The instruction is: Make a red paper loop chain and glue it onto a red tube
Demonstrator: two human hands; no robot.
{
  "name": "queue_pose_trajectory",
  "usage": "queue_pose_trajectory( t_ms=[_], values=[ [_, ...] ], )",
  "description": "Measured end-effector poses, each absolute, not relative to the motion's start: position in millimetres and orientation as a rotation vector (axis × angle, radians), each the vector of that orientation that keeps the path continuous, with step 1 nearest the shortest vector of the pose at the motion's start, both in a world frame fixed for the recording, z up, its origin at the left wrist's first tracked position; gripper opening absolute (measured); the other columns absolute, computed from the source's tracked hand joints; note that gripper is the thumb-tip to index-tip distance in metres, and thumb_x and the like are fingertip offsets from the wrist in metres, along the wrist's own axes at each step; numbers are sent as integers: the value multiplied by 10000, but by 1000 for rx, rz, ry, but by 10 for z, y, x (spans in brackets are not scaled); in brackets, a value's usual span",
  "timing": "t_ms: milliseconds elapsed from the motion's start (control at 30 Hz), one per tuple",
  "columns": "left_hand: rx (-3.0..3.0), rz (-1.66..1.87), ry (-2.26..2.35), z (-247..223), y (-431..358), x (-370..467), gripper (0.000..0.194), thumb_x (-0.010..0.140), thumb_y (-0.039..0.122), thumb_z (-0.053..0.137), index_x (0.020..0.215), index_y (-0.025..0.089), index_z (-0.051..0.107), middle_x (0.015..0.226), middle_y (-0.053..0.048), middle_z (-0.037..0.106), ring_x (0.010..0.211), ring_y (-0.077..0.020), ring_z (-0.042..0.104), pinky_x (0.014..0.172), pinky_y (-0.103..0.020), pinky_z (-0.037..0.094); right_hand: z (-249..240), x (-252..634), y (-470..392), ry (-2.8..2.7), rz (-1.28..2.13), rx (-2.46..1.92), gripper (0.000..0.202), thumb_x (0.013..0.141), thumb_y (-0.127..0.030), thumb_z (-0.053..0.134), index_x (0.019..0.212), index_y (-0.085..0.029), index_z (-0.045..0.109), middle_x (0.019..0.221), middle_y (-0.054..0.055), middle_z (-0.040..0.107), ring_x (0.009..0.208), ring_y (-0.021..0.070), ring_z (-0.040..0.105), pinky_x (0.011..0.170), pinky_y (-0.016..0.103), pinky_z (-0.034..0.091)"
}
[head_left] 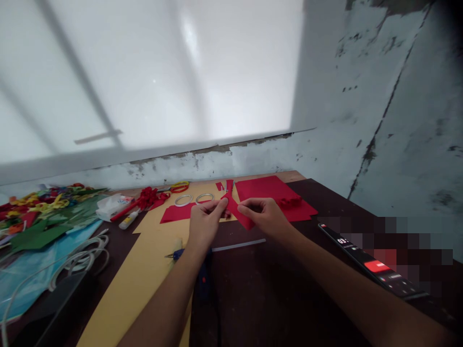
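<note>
A strip of red paper or felt (247,220) is stretched between my two hands above the dark table. My left hand (207,220) pinches its left part between thumb and fingertips. On the right side, my right hand (266,216) grips the strip's edge in a similar pinch. Below my left wrist lies a blue glue gun (203,282), partly hidden by the forearm, and a whitish glue stick (239,245) extends to its right. Just behind the hands are small red cut pieces (219,186). A larger red sheet (261,186) lies behind my right hand.
Yellow-handled scissors (180,186) and two pale rings (183,200) lie at the back. Red flowers (147,197), a small glue bottle (129,220), coloured craft pieces (47,205) and a coiled cable (77,255) sit left. A lit phone (376,265) is at the right.
</note>
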State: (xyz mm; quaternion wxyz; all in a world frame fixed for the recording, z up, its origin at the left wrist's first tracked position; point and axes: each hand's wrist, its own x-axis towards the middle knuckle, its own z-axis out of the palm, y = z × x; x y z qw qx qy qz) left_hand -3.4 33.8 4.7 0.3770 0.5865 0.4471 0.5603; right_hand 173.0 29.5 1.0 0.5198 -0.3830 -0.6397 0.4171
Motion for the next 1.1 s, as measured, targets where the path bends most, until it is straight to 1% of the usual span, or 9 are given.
queue_pose_trajectory(
  t_ms=[333,500,533,600,667,700,767,900,1100],
  values=[
    [1463,1471,1155,60,351,-71,347,759,485,743,823,147,786,674,-45,714,648,-167,652,662,-273,530,33,1726,286,-1525,1040,-942,255,766,-399,701,791,-150,751,735,37,688,656,139,575,618,261,437],
    [1426,1458,1137,70,359,-50,348,758,477,742,815,135,777,683,-56,708,650,-169,653,675,-284,540,37,1741,294,-1530,1056,-925,236,771,-375,678,787,-149,743,738,36,679,658,136,566,633,264,440],
    [1405,1443,1115,86,352,-44,349,771,472,730,856,137,774,704,-57,709,651,-162,649,685,-288,543,34,1750,300,-1537,1060,-923,231,771,-369,673,790,-149,742,742,35,680,657,135,565,633,263,439],
    [1389,1387,1039,133,319,-35,352,796,427,711,1027,165,745,801,-56,720,672,-146,645,707,-291,548,26,1773,316,-1559,1069,-937,219,767,-356,664,782,-151,737,725,26,670,641,130,552,616,259,431],
    [1482,1289,948,184,264,-32,450,785,330,727,1219,232,658,970,-58,720,733,-137,651,723,-284,545,20,1802,335,-1582,1084,-976,199,756,-339,658,754,-153,726,672,10,641,607,123,529,583,253,408],
    [1577,1228,914,205,235,-31,509,766,274,742,1261,259,626,1054,-61,708,783,-141,658,736,-280,541,19,1817,345,-1593,1085,-994,188,750,-329,655,735,-153,719,648,4,626,596,121,519,573,251,399],
    [1782,1128,901,225,191,-30,496,741,206,748,1224,255,648,1113,-71,692,864,-163,667,777,-288,538,26,1853,365,-1617,1080,-1019,176,742,-315,648,702,-155,708,626,-1,612,591,122,518,565,250,392],
    [1956,1097,1066,197,192,-30,301,753,240,733,1052,200,731,923,-73,712,836,-199,672,781,-328,543,65,1935,398,-1643,1082,-1046,184,733,-322,656,750,-156,734,647,7,633,617,141,557,588,260,428],
    [1982,1155,1115,157,236,-34,342,725,333,781,1035,192,754,851,-69,702,773,-187,642,710,-297,511,127,2006,410,-1623,1074,-1042,207,731,-341,689,799,-157,755,699,26,678,653,152,586,653,285,467]
  ],
)
